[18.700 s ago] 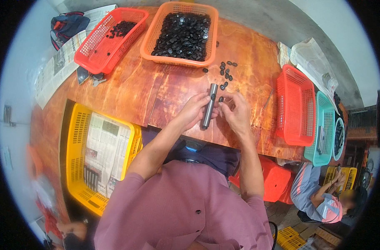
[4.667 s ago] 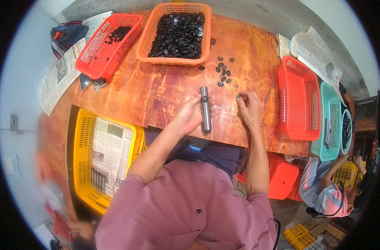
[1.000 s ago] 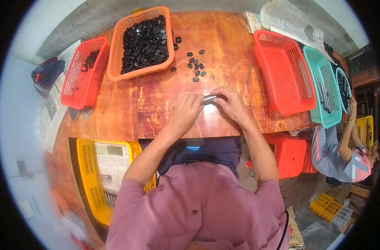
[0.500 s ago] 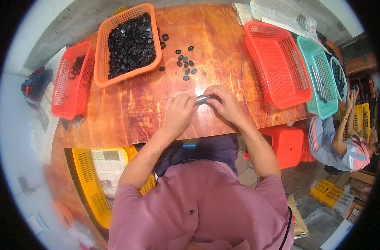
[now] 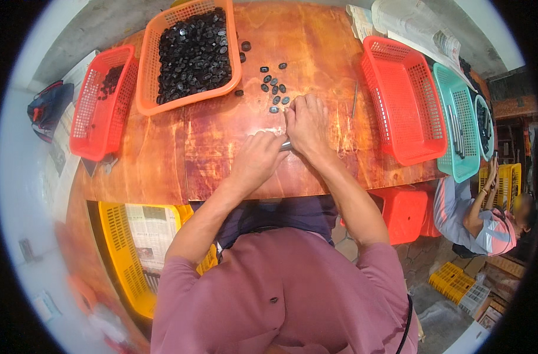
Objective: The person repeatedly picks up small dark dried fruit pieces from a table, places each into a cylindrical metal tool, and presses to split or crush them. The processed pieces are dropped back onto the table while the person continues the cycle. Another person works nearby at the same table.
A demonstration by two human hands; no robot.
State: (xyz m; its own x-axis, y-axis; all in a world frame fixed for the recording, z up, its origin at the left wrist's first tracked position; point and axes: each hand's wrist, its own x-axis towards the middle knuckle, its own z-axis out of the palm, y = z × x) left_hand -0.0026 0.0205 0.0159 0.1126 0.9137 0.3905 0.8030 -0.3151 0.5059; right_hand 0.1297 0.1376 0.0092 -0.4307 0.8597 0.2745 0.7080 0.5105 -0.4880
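Observation:
My left hand [image 5: 258, 154] is closed around a dark grey, shiny tube [image 5: 287, 146]. Only a short length of the tube shows, at the thumb and partly under my right wrist. My right hand [image 5: 307, 121] is ahead of it, low over the table, its fingers bent and close together. Their tips point down beside a loose group of small black oval pieces [image 5: 275, 89]; whatever they pinch, if anything, is hidden. An orange basket [image 5: 236, 59] heaped with black pieces [image 5: 195, 53] stands ahead on the left.
A red basket [image 5: 118, 100] with a few dark pieces is at far left. On the right are a red basket [image 5: 398, 100], a turquoise basket [image 5: 466, 147] with dark rods and a thin rod [image 5: 355, 99]. Below is a yellow crate [image 5: 124, 253]. Another person [image 5: 487, 218] sits at right.
My right hand has left the tube's end and moved forward to the oval pieces. The tube stays in my left hand. The whole view has shifted slightly.

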